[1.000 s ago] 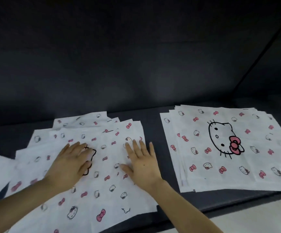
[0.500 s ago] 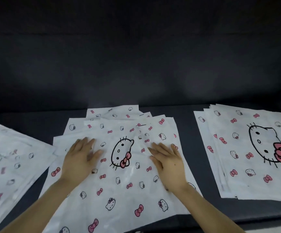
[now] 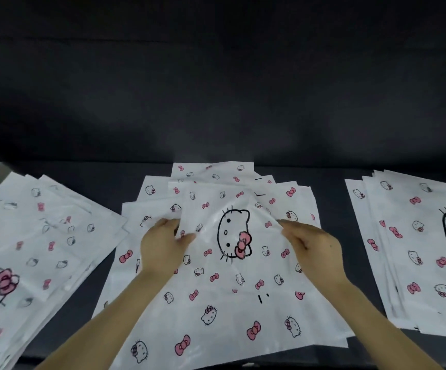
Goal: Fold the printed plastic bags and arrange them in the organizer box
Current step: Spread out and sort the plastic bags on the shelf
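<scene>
A white plastic bag printed with a cat face and pink bows lies on top of a loose middle pile on the dark surface. My left hand pinches the top bag's left side near its far edge. My right hand pinches its right side at about the same height. Between the hands the bag bulges up and wrinkles around the big cat face. No organizer box is visible.
A second pile of the same bags lies at the left, spilling past the near edge. A third, squared pile lies at the right, cut by the frame. Dark strips of surface separate the piles. A dark wall rises behind.
The view has swung left, bringing the left pile in. Both hands went from lying flat on the top bag to pinching its sides, and the bag now lifts and wrinkles.
</scene>
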`<act>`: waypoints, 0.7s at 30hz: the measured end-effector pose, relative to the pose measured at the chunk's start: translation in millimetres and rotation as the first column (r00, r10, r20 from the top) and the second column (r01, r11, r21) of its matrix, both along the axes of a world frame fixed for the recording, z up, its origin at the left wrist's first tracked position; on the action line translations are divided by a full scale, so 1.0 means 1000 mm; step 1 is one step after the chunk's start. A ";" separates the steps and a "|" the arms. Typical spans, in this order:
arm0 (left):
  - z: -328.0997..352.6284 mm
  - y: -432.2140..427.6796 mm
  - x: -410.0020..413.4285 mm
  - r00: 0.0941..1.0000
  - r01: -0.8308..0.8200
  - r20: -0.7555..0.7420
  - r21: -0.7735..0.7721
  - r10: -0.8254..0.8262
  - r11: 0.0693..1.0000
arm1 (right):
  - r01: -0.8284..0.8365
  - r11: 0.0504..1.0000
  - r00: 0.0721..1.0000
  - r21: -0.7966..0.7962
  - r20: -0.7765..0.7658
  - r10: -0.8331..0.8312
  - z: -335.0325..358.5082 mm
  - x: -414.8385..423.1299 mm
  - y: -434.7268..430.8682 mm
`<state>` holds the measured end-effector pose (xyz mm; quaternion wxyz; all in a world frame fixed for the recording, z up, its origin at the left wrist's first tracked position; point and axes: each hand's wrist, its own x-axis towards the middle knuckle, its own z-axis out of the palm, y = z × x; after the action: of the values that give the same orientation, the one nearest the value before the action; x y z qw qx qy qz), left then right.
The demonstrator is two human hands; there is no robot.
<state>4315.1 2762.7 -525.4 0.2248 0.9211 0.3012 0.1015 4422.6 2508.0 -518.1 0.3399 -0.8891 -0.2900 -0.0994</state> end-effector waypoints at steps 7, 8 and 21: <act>0.030 0.028 -0.033 0.944 -0.022 0.328 -0.070 0.044 0.997 | 0.111 0.993 0.935 -0.040 0.343 -0.091 0.001 -0.011 0.033; 0.039 0.034 -0.043 0.942 -0.047 0.324 -0.125 0.086 0.991 | 0.109 0.994 0.934 -0.028 0.346 -0.093 0.003 -0.013 0.043; 0.057 0.160 -0.202 0.842 -0.535 0.053 -0.042 0.537 0.844 | -0.243 0.969 0.911 0.036 0.353 0.215 0.015 -0.091 0.258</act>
<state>4113.2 2923.2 -468.6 0.2086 0.7938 0.5404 0.1852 4331.6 2766.3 -503.2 0.3276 -0.8034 -0.4432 -0.2254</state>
